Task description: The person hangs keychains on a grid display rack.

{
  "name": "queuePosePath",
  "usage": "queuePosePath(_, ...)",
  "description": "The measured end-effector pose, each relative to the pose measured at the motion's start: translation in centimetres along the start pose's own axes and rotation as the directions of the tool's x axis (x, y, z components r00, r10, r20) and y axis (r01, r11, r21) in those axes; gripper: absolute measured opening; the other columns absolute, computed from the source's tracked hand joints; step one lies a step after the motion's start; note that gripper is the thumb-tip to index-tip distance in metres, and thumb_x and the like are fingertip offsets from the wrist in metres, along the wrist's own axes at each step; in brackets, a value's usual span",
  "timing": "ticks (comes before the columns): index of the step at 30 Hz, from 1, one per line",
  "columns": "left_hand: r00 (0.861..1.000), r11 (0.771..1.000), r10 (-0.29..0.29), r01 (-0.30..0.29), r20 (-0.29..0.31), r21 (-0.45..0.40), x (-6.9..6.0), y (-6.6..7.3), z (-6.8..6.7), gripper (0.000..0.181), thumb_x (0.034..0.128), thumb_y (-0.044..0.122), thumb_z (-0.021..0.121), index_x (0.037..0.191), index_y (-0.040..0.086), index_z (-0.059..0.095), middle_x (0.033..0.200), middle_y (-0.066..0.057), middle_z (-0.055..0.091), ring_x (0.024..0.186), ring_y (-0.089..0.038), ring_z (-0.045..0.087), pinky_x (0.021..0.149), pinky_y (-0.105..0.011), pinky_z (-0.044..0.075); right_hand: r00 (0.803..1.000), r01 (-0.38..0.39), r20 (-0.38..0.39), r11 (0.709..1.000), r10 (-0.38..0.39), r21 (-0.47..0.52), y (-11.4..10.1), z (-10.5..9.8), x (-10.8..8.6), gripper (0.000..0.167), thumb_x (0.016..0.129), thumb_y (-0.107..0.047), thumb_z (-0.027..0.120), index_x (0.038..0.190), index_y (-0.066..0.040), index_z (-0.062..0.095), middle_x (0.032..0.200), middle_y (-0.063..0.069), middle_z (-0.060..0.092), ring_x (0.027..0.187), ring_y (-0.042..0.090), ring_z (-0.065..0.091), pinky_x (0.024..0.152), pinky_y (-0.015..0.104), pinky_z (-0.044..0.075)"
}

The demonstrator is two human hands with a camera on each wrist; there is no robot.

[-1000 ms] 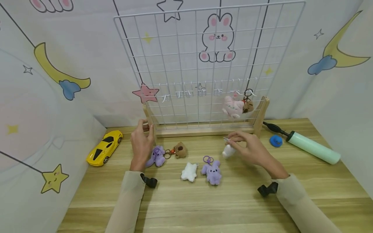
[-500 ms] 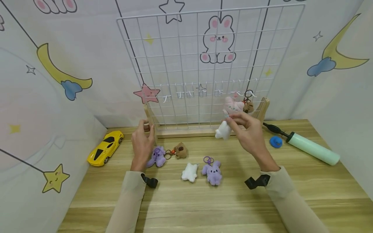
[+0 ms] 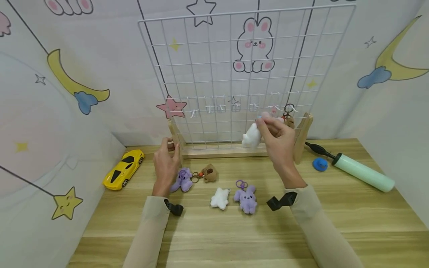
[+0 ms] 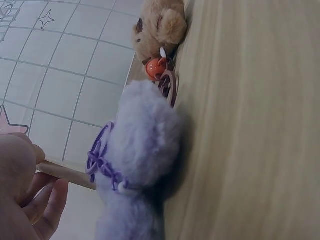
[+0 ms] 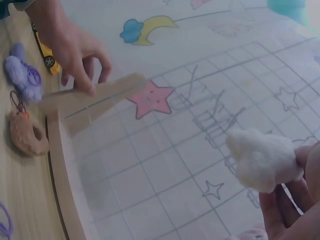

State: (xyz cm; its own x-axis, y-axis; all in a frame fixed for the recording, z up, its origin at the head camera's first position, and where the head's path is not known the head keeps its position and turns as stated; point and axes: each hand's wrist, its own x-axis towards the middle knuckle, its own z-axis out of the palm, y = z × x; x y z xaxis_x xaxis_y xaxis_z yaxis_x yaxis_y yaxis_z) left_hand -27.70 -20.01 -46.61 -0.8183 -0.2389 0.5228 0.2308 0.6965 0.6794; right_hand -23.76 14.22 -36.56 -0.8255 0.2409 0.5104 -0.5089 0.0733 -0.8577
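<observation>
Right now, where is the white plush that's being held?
In the head view, the white plush is in the right hand, right of centre, before the wire grid, below and left of the partly hidden pink plush.

Booth-like setting, home or shop unclear | cartoon-printed sheets (image 3: 122, 124) enclosed it | wood-grain table (image 3: 207, 238) carried wire grid rack (image 3: 231, 80), plush keychains (image 3: 247, 201), toy car (image 3: 124, 169)

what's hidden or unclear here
Head view: most of the pink toy, behind the right hand.
Head view: part of the hanging brown toy, behind that hand.
Left wrist view: a purple toy, cut by the bottom edge.
Right wrist view: the right hand holding the white toy, cut by the right edge.
</observation>
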Motion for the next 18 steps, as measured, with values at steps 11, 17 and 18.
queuePosePath(11,1.000,1.000,-0.003,0.003,-0.007,0.014,0.0,0.1,0.0,0.023,0.1062,0.022,0.072,0.123,0.007,0.068,0.113,-0.019,0.082,0.101,-0.038,0.080,0.081,-0.054,0.067,0.995,-0.072,-0.068,0.997,0.070,-0.039,-0.1,1.4,1.4,0.036,0.103,-0.036,0.076,0.116,-0.003,0.080,0.101,0.000,0.084,0.090,0.009,0.079,0.077,0.020,0.064)
queuePosePath(17,1.000,1.000,-0.001,0.001,-0.009,0.010,0.0,0.1,0.1,0.024,0.1056,0.021,0.073,0.124,0.007,0.068,0.113,-0.019,0.082,0.101,-0.038,0.080,0.080,-0.053,0.068,0.992,-0.115,-0.054,0.992,0.112,-0.059,0.2,1.6,1.8,0.038,0.104,-0.038,0.075,0.118,-0.002,0.080,0.100,-0.002,0.082,0.089,0.010,0.077,0.076,0.020,0.064)
queuePosePath(18,1.000,1.000,0.000,0.000,-0.009,0.008,0.0,0.0,0.1,0.024,0.1056,0.020,0.073,0.124,0.006,0.068,0.113,-0.019,0.082,0.100,-0.038,0.080,0.080,-0.053,0.068,0.992,-0.124,-0.048,0.990,0.121,-0.061,0.2,1.6,1.8,0.039,0.104,-0.037,0.075,0.118,-0.002,0.079,0.099,-0.003,0.082,0.089,0.009,0.077,0.075,0.019,0.064)
